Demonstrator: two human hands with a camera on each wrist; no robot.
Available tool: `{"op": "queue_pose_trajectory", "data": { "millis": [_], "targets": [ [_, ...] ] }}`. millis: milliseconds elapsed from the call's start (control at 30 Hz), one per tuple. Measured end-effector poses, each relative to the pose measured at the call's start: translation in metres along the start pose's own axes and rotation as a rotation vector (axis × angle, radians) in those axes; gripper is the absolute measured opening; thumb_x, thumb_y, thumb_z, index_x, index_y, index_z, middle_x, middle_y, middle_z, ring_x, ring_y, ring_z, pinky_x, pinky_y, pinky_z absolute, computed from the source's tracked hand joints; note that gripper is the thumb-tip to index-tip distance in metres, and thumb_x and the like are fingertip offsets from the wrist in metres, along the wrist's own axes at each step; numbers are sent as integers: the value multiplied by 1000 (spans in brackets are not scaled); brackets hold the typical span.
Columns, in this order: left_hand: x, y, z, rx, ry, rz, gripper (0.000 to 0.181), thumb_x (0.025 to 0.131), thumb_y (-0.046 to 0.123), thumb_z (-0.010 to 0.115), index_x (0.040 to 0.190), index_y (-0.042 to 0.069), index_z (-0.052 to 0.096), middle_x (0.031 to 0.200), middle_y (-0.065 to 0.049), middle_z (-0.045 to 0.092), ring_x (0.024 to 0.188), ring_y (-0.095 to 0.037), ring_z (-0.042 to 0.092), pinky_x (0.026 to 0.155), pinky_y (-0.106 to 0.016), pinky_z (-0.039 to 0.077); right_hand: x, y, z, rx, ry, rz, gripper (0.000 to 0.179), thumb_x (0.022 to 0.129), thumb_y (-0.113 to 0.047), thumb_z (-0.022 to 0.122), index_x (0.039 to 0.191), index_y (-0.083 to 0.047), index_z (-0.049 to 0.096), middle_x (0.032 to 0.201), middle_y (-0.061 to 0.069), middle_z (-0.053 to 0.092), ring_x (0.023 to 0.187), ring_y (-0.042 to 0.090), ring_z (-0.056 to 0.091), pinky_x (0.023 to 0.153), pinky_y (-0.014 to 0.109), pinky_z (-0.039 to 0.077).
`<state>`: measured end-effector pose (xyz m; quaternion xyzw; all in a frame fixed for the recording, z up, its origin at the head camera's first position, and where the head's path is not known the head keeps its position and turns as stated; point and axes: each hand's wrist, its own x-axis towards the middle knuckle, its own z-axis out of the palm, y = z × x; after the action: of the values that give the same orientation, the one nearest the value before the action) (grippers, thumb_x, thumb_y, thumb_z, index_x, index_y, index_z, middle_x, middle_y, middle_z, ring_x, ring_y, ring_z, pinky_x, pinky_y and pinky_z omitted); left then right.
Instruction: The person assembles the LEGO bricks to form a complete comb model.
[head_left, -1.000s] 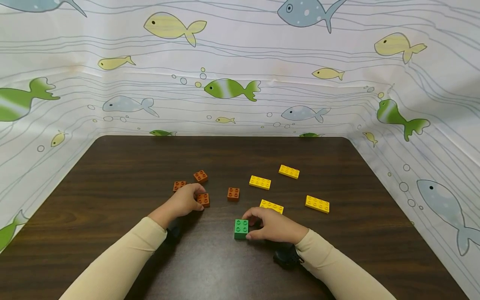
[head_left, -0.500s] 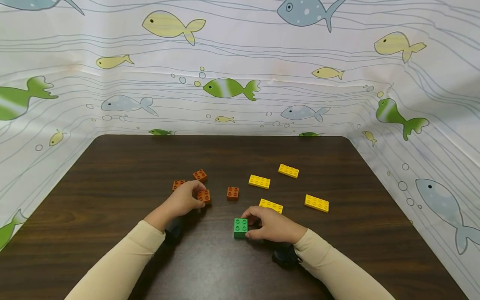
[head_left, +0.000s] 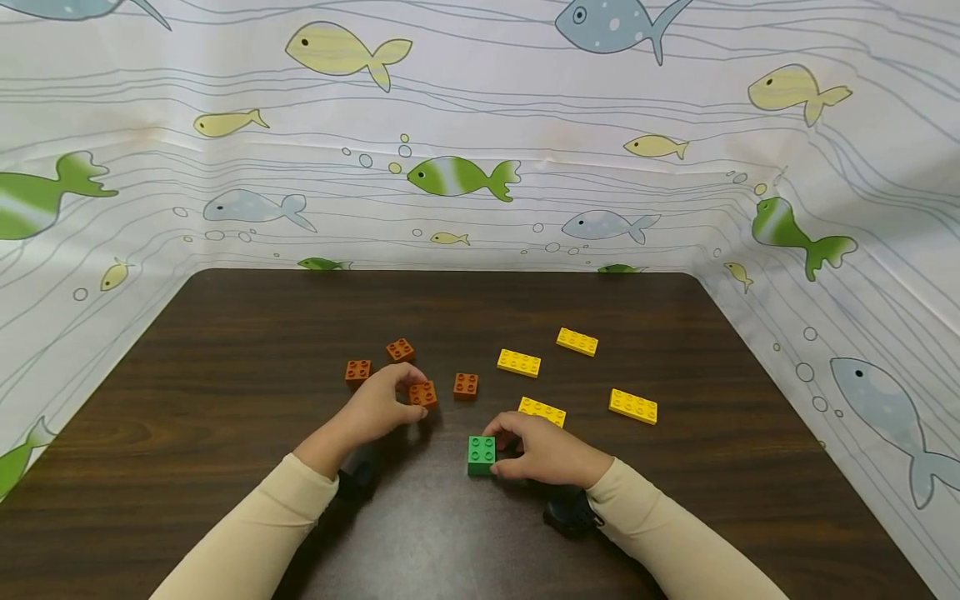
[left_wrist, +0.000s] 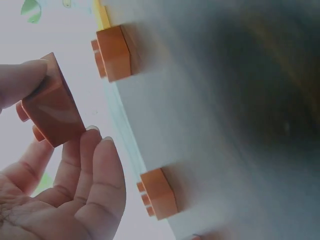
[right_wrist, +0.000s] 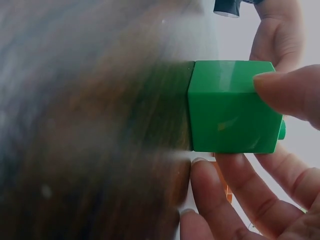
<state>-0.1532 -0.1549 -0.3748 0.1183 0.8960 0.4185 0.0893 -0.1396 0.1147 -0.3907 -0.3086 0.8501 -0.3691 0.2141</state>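
Note:
My left hand [head_left: 381, 406] pinches an orange 2x2 toy brick [head_left: 422, 395] between thumb and fingertips. The left wrist view shows this held brick [left_wrist: 57, 112] raised off the table, studs turned to the left of that picture. My right hand [head_left: 551, 448] grips a green 2x2 brick [head_left: 482, 456] with thumb on the near side and fingers on the far side. In the right wrist view the green brick [right_wrist: 232, 107] sits against the tabletop. A single orange brick [head_left: 466, 386] lies between and beyond the two hands.
Two more orange bricks, one [head_left: 358, 372] at the left and one [head_left: 401, 350] farther back, lie beyond my left hand. Flat yellow 2x4 bricks [head_left: 519, 362] are spread at the right; one [head_left: 542, 411] is partly behind my right hand. A fish-patterned cloth [head_left: 465, 100] borders the dark table [head_left: 262, 325].
My left hand has lifted the orange brick and carried it right, towards the green one, uncovering the leftmost orange brick. My right hand stays in place on the green brick.

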Motion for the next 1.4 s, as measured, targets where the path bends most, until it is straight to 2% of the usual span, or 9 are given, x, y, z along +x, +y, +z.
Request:
{"op": "queue_pose_trajectory", "data": {
  "millis": [200,433,800,1400],
  "targets": [
    [-3,4,7,-6,5,59,34,82,6,73,112,0,60,107,-11,59,98,-27,56,82,-44,47,0,1,0,11,-7,9,31,86,-16,73,114,-12,60,107,-3,61,99,16,59,86,31,49],
    [-6,10,11,-10,1,88,34,81,6,73,111,0,60,104,-9,59,96,-26,56,80,-41,48,0,2,0,-4,-5,-24,32,86,-14,72,114,-9,60,107,-2,61,98,15,60,85,31,50],
    [-12,23,23,-47,-68,143,34,80,7,74,110,2,59,108,-9,55,97,-24,54,79,-36,48,2,1,0,-2,-2,-23,30,86,-16,73,112,-9,60,105,-1,61,97,16,60,86,31,50],
    [-17,37,39,-69,-156,139,31,81,6,72,110,7,59,108,-6,54,95,-19,52,75,-32,47,2,1,0,-2,-5,-7,35,85,-15,72,116,-5,60,108,1,61,100,19,61,87,32,50]
  ]
}}
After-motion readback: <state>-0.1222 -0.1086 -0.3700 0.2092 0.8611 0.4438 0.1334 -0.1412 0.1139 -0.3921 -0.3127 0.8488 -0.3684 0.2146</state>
